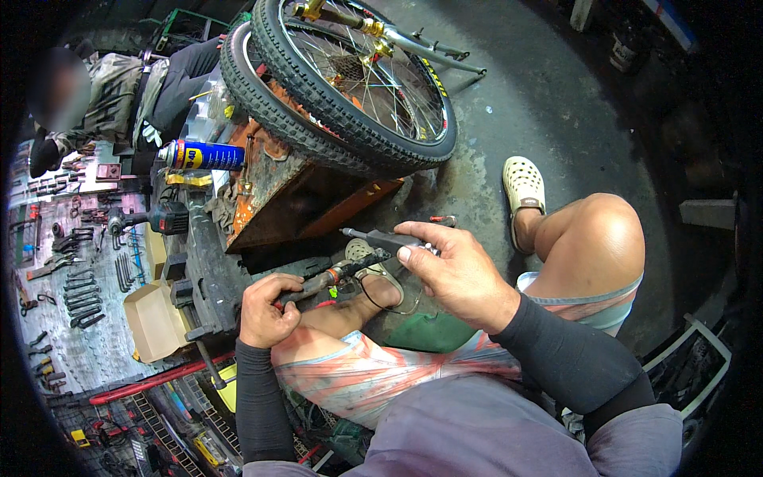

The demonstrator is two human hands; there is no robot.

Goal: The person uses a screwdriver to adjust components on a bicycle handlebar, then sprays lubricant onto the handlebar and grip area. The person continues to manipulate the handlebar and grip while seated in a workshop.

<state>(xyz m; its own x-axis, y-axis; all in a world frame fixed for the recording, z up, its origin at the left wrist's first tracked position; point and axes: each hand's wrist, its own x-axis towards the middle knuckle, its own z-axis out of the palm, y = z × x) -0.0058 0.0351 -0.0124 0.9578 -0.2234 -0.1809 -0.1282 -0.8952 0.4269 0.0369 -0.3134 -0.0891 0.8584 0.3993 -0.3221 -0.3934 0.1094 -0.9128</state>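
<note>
My left hand (269,310) is closed around the near end of a dark, grimy rod-shaped part (324,281) with an orange-brown band. The part slants up to the right above my lap, and a thin dark cable loops below its far end. In my right hand (465,278) is a dark grey hand tool (381,239) with a narrow metal tip pointing left. My thumb and index finger press on its body. The tool lies just over the far end of the part; whether they touch I cannot tell.
Bicycle wheels (274,119) rest over a rusty orange box (318,203) ahead. A blue spray can (205,156) lies on the bench, near a power tool (163,219). Wrenches (82,298) and an open cardboard box (155,322) are at left. Another person (111,91) is at upper left.
</note>
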